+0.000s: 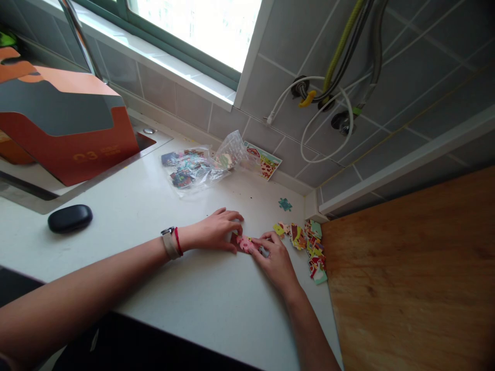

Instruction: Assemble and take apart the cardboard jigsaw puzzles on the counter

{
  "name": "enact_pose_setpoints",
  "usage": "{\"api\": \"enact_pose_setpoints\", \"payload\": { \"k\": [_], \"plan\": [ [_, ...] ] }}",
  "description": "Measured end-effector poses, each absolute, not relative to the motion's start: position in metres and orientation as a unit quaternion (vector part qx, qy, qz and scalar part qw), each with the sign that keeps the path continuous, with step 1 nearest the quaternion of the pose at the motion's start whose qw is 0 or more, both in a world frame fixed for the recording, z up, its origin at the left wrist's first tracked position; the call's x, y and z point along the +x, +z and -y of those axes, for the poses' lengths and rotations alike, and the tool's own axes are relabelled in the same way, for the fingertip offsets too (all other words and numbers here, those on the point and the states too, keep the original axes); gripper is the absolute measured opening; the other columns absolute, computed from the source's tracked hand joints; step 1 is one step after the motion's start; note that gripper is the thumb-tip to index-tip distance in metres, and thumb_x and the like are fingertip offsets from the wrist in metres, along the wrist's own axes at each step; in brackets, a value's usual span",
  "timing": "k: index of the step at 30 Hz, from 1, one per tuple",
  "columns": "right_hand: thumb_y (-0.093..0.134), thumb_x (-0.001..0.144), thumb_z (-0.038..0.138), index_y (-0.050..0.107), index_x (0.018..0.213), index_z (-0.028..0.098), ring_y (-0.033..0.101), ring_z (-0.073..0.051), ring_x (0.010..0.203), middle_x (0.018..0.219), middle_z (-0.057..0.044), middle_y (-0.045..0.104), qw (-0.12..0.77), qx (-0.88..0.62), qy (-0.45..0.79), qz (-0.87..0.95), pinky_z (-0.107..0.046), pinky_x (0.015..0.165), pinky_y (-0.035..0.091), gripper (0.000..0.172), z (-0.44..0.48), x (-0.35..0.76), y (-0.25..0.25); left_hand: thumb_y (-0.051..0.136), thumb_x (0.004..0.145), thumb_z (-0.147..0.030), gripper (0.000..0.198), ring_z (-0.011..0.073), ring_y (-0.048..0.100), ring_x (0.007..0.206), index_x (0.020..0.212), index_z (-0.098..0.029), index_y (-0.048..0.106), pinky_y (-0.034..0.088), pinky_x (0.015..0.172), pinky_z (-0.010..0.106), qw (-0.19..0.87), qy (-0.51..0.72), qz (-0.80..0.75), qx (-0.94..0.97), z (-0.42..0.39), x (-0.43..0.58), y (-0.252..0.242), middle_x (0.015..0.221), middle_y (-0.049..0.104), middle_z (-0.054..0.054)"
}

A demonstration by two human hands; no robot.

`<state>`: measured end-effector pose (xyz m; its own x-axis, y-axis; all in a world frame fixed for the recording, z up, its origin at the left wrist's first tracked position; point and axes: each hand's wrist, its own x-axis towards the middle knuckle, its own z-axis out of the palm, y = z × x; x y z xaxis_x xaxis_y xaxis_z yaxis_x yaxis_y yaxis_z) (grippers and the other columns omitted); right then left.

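Note:
Pink and brown jigsaw puzzle pieces (244, 243) lie on the white countertop between my two hands. My left hand (218, 230), with a watch and a red cord at the wrist, has its fingers and thumb curled around the left end of these pieces. From the right, my right hand (276, 260) pinches the other end between thumb and fingers. The fingers partly hide the pieces, so I cannot tell whether they are joined. To the right of my right hand, several loose puzzle pieces (297, 237) lie heaped, with one teal piece (285, 204) apart.
A clear plastic bag (197, 167) of puzzle pieces lies behind my hands. A picture card (266, 161) leans at the tiled wall. At left are a black oval case (70, 218) and an orange box (73, 149) by the sink. A wooden panel (410, 273) borders the right side.

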<state>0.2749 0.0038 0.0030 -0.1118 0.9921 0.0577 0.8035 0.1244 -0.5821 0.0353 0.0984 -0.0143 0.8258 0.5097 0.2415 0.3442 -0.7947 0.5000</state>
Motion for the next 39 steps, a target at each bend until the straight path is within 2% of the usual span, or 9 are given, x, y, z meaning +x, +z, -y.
{"api": "enact_pose_setpoints", "payload": {
  "k": [19, 27, 32, 39],
  "plan": [
    [0.071, 0.09, 0.036, 0.08, 0.108, 0.026, 0.063, -0.02, 0.097, 0.104, -0.006, 0.061, 0.231, -0.624, 0.231, 0.71, -0.033, 0.091, 0.051, 0.023, -0.005, 0.277, 0.002, 0.083, 0.079, -0.047, 0.039, 0.0307, 0.057, 0.125, 0.107, -0.023, 0.07, 0.038, 0.109, 0.045, 0.223, 0.186, -0.227, 0.93, -0.099, 0.034, -0.014, 0.133, 0.061, 0.011],
    [0.075, 0.086, 0.034, 0.076, 0.099, 0.02, 0.063, -0.02, 0.089, 0.101, -0.006, 0.062, 0.249, -0.622, 0.236, 0.704, -0.032, 0.082, 0.053, 0.019, -0.006, 0.28, 0.002, 0.085, 0.078, -0.043, 0.037, 0.031, 0.057, 0.125, 0.106, -0.023, 0.07, 0.038, 0.109, 0.045, 0.225, 0.182, -0.228, 0.93, -0.098, 0.035, -0.01, 0.134, 0.061, 0.012],
    [0.067, 0.091, 0.032, 0.077, 0.095, 0.022, 0.063, -0.02, 0.085, 0.1, -0.006, 0.063, 0.236, -0.622, 0.232, 0.709, -0.034, 0.081, 0.053, 0.015, -0.005, 0.283, 0.005, 0.084, 0.079, -0.043, 0.037, 0.0308, 0.057, 0.125, 0.106, -0.023, 0.07, 0.039, 0.109, 0.045, 0.224, 0.183, -0.225, 0.931, -0.098, 0.034, -0.01, 0.135, 0.061, 0.012],
    [0.056, 0.093, 0.02, 0.076, 0.098, 0.025, 0.063, -0.022, 0.091, 0.1, -0.006, 0.062, 0.223, -0.621, 0.213, 0.721, -0.036, 0.084, 0.052, 0.022, -0.005, 0.286, 0.003, 0.083, 0.08, -0.045, 0.038, 0.0316, 0.057, 0.125, 0.109, -0.024, 0.07, 0.039, 0.109, 0.046, 0.221, 0.184, -0.218, 0.933, -0.099, 0.033, -0.011, 0.136, 0.06, 0.012]
  ]
}}
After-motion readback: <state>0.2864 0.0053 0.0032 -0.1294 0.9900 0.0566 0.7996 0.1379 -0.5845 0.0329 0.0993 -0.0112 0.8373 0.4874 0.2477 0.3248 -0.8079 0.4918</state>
